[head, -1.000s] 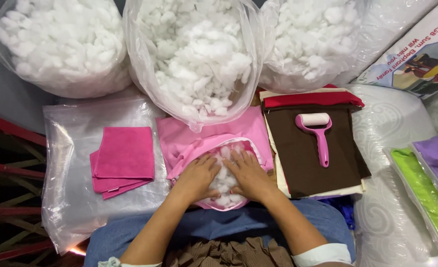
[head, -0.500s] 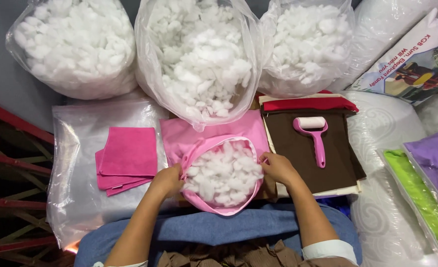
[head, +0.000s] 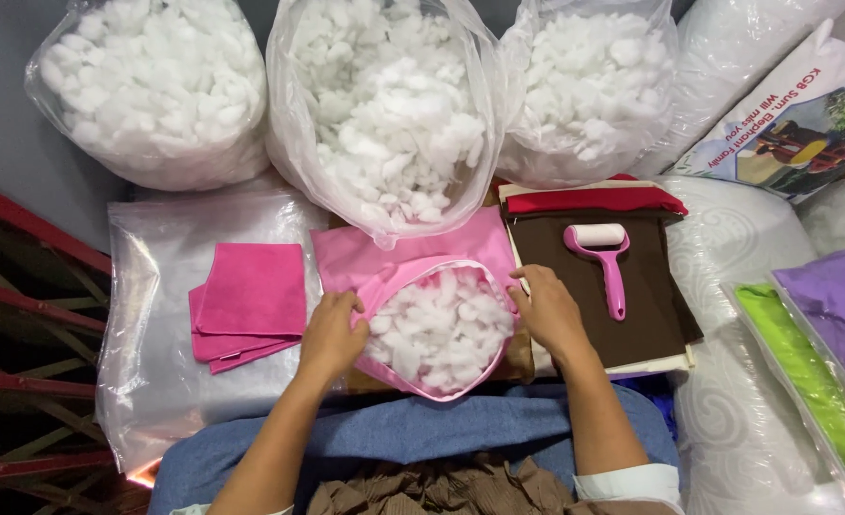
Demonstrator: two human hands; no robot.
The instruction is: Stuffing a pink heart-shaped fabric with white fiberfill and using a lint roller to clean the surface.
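Pink fabric cover (head: 413, 262) brimming white stuffing (head: 439, 327)

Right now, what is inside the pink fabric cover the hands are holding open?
White stuffing fills the pink fabric cover. The left hand and right hand grip its rim. Anything beneath the stuffing is hidden.

The worktop (head: 22, 181) shows as bare grey surface only at upper left. Landmark: the open middle bag of white stuffing (head: 384, 114). To its left and right stand two more bags of stuffing (head: 146, 91) (head: 589, 91). Below and left of it lies a clear plastic sheet (head: 155, 381) bearing folded pink cloths (head: 251, 305). Directly below it sits a pink cover filled with stuffing (head: 437, 324). Below and right lies a brown fabric stack (head: 651, 315) carrying a pink lint roller (head: 604, 257).
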